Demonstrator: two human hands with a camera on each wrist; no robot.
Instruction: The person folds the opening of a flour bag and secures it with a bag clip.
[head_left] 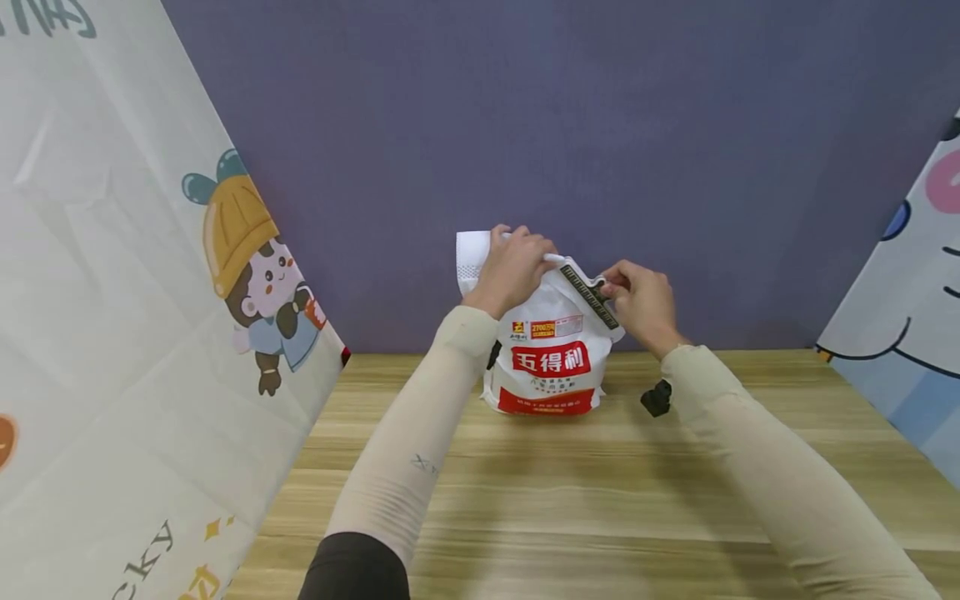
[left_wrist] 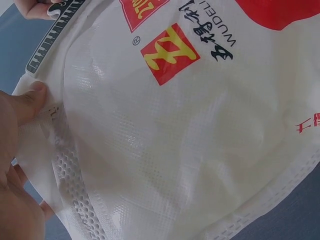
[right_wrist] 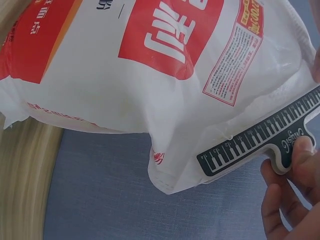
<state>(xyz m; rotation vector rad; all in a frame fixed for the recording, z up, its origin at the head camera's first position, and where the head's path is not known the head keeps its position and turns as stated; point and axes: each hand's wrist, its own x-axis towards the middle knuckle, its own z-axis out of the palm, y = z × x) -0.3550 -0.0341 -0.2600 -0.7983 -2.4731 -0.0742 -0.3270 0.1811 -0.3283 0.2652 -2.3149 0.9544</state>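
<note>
A white flour bag (head_left: pixel 551 333) with red printed panels stands upright on the table against the wall. My left hand (head_left: pixel 513 271) grips its top edge left of the clip, thumb on the front face in the left wrist view (left_wrist: pixel 31 102). A dark clip (head_left: pixel 590 297) with a piano-key pattern lies slantwise across the bag's upper right edge. Its raised handle is pinched between the thumb and fingers of my right hand (head_left: pixel 647 307). The right wrist view shows the clip (right_wrist: pixel 255 137) lying along the bag's edge. The bag's upper left corner (head_left: pixel 472 250) sticks up beside my left hand.
The wood-grain table (head_left: pixel 570 500) reaches back to a blue-grey wall (head_left: pixel 562 125). White cartoon-printed sheets stand at the left (head_left: pixel 135 292) and right (head_left: pixel 900 292). A small black object (head_left: pixel 657 398) shows by my right wrist.
</note>
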